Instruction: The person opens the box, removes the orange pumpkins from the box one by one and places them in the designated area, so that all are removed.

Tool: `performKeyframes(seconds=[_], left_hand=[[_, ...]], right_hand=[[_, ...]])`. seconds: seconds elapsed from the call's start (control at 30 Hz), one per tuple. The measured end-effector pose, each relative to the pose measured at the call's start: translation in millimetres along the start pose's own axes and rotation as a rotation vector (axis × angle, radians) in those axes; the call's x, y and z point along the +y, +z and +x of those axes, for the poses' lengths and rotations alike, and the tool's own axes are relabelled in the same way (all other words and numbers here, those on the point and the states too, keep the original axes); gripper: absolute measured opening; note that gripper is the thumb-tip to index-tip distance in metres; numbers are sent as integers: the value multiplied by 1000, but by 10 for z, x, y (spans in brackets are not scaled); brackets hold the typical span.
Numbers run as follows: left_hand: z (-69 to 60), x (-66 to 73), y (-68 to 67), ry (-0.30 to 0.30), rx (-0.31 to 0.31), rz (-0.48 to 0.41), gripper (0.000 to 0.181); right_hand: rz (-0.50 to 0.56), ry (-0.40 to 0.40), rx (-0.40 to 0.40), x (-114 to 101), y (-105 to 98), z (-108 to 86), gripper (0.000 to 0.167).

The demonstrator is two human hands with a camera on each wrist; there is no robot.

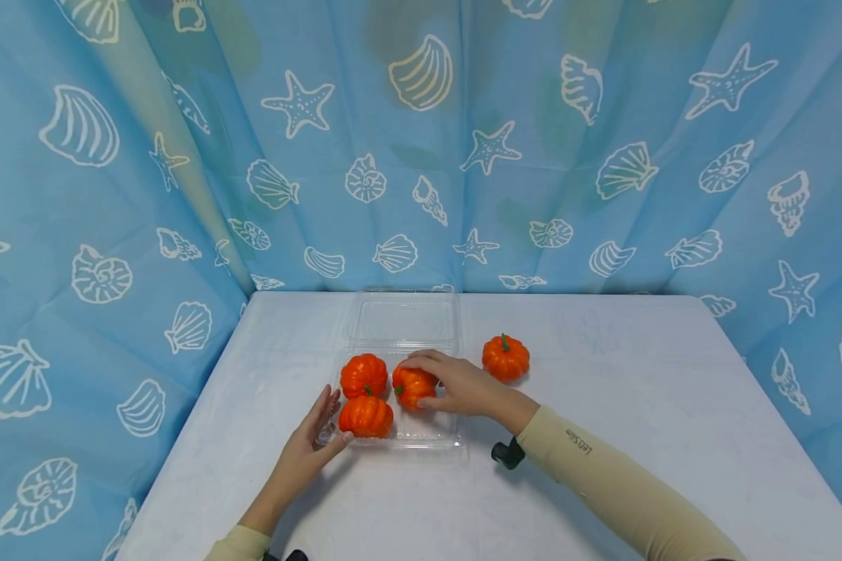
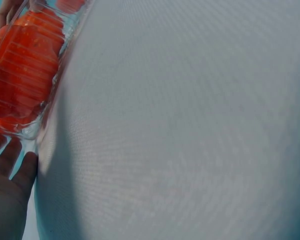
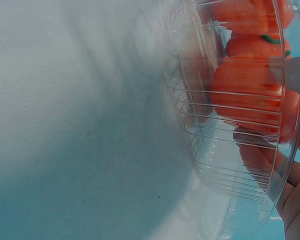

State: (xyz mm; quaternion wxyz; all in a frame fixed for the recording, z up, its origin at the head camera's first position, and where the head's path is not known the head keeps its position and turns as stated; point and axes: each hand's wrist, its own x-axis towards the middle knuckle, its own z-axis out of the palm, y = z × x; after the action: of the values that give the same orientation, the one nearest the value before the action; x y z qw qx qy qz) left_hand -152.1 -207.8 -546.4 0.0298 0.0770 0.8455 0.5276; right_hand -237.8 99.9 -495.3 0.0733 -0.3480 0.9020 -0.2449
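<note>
A clear plastic clamshell box (image 1: 428, 442) lies with its lid tipped back. Inside its left half are two orange pumpkins, one behind (image 1: 363, 374) and one in front (image 1: 366, 418). My right hand (image 1: 466, 387) grips a third pumpkin (image 1: 412, 389) from its right side, inside the tray beside the other two. Through the ribbed wall in the right wrist view, fingers of that hand (image 3: 295, 195) show against a pumpkin (image 3: 247, 95). My left hand (image 1: 302, 452) touches the box's left end, its fingers fairly straight in the left wrist view. The tray's left edge is partly hidden.
Another orange pumpkin (image 1: 506, 360) with a green stem sits on the white tablecloth (image 1: 638, 389), right of the box. The transparent lid (image 1: 407, 319) reaches toward the table's back edge. A blue shell-patterned curtain (image 1: 421, 156) hangs behind and at both sides.
</note>
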Motion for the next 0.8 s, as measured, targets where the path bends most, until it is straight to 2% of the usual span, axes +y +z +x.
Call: performKeyframes(seconds=[0.13,0.6,0.8], left_hand=[[4,-6,2,-1,-1,-1,94],[-2,2,-5,-3,-4,-6,94],[-2,17,-10,-1,-5,-5,94]], right_hand=[[3,1,8,7,4,-1,62],[226,19,131,29,-114,-105,63],[281,10,181,81,-178,-195,64]])
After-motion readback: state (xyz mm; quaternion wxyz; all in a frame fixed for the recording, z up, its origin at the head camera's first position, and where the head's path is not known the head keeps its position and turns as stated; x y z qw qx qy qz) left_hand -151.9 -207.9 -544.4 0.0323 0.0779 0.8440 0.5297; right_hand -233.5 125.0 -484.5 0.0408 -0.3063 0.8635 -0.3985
